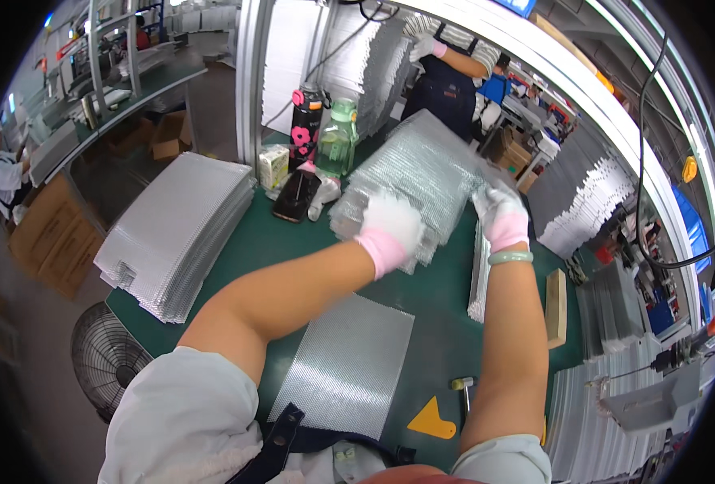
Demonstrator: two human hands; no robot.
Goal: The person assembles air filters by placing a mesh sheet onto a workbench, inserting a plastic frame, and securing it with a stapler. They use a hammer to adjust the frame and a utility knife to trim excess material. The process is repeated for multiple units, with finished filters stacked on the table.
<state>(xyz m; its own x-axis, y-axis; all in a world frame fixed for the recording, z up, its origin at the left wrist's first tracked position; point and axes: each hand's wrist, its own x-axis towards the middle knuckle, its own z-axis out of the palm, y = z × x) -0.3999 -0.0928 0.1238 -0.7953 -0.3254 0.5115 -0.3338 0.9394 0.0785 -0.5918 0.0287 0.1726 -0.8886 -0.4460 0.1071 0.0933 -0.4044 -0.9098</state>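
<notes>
Both my hands wear white gloves with pink cuffs. My left hand (pixel 393 226) rests against the near left part of a loose pile of clear, bubble-textured sheets (pixel 422 165); its fingers are hard to make out. At the pile's right edge, my right hand (pixel 500 211) grips the sheets, fingers bent around the border. Below my left forearm a single silver dimpled panel (pixel 345 363) lies flat on the green table (pixel 434 327). A thick stack of similar silver panels (pixel 176 222) stands at the table's left side.
Behind the hands are a black flowered bottle (pixel 305 129), a green bottle (pixel 338 137), a small box (pixel 273 165) and a phone (pixel 297 194). A yellow scraper (pixel 432 418), a hammer (pixel 463 385) and a wooden block (pixel 556 308) lie nearby. A co-worker (pixel 446 81) stands beyond; a fan (pixel 115 359) is at left.
</notes>
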